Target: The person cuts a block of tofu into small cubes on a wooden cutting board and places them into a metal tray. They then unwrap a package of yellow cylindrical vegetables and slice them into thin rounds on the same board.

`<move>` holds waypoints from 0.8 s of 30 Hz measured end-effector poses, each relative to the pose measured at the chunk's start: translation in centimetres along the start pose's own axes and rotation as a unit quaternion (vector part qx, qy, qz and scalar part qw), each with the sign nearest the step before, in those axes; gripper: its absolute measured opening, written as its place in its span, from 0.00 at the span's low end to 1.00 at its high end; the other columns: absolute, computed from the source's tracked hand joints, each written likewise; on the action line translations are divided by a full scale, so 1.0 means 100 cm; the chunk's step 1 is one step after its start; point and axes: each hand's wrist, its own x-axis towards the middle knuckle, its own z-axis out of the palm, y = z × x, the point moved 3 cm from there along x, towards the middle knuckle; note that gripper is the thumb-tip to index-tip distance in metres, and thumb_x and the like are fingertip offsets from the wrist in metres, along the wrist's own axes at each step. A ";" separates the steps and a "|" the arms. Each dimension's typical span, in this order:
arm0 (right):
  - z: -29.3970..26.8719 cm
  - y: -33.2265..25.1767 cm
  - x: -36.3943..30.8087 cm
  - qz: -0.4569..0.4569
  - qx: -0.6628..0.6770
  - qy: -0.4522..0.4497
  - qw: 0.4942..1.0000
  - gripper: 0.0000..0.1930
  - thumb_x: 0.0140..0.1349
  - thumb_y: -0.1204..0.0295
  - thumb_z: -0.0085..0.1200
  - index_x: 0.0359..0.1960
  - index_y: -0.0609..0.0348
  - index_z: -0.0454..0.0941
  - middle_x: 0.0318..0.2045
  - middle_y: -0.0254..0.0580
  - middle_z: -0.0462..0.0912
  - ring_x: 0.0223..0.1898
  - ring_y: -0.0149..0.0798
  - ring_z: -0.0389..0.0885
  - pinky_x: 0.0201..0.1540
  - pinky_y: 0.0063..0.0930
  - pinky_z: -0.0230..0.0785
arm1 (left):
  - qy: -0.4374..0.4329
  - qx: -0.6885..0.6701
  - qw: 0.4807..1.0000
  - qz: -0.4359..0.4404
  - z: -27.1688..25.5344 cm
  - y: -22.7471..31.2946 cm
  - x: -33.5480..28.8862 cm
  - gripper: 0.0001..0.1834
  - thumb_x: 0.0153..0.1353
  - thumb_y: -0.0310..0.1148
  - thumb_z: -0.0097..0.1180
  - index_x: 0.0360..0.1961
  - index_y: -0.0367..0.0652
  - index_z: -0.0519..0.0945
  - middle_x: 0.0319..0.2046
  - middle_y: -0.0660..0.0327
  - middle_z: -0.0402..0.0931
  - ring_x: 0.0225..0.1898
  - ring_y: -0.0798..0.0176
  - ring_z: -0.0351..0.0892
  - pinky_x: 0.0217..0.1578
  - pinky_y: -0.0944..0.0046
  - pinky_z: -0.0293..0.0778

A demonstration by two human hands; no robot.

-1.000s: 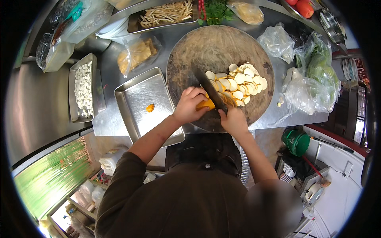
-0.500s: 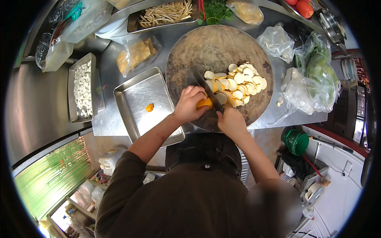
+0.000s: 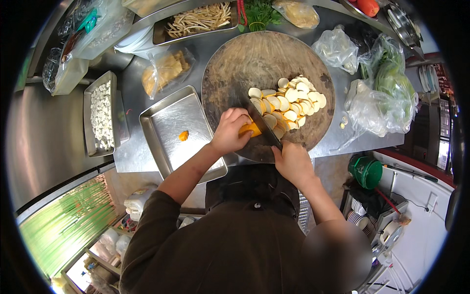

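Note:
My left hand (image 3: pixel 230 131) is closed over an orange-yellow roll-shaped food piece (image 3: pixel 251 129), pressing it to a round wooden chopping board (image 3: pixel 235 63). Its exact kind I cannot tell. In my right hand (image 3: pixel 296 163) is the handle of a kitchen knife (image 3: pixel 265 126), its dark blade slanting up and left beside my left fingers, against the piece's right end. Many round pale slices (image 3: pixel 289 103) with orange-yellow rims lie overlapped to the blade's right. Left of the board, a small orange end piece (image 3: pixel 183 135) rests in a metal tray (image 3: pixel 171 117).
Far left stands a metal tray of white cubes (image 3: pixel 102 115). Behind are a bag of yellowish food (image 3: pixel 166 73), a tray of pale strips (image 3: pixel 200 22) and green herbs (image 3: pixel 259 14). Plastic bags of vegetables (image 3: pixel 389 93) lie at the right. The counter's front edge is close to my body.
My right hand and the knife handle have moved back toward me and slightly right, with the blade drawn along. My left hand still holds the piece. The whole view has shifted slightly.

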 end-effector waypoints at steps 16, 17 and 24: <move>0.009 0.004 0.009 0.009 0.027 0.030 0.999 0.16 0.66 0.63 0.58 0.33 0.68 0.81 0.26 0.66 0.83 0.32 0.67 0.84 0.39 0.55 0.78 | 0.020 -0.004 1.000 0.008 -0.002 -0.001 -0.001 0.15 0.47 0.26 0.67 0.37 0.43 0.78 0.48 0.57 0.74 0.53 0.48 0.72 0.53 0.53 0.67; 0.002 -0.002 0.002 0.009 0.020 0.023 1.000 0.16 0.66 0.63 0.58 0.33 0.68 0.80 0.26 0.66 0.83 0.32 0.67 0.84 0.39 0.55 0.78 | 0.016 -0.006 1.000 0.007 -0.001 -0.002 -0.002 0.15 0.47 0.27 0.67 0.37 0.43 0.78 0.48 0.57 0.74 0.52 0.48 0.72 0.53 0.53 0.67; 0.025 0.001 0.013 -0.003 -0.005 -0.001 1.000 0.16 0.65 0.63 0.58 0.32 0.68 0.80 0.26 0.67 0.83 0.32 0.66 0.85 0.39 0.54 0.79 | 0.000 -0.013 1.000 -0.001 -0.001 -0.003 0.001 0.14 0.47 0.27 0.68 0.36 0.43 0.78 0.47 0.57 0.74 0.52 0.48 0.72 0.53 0.53 0.68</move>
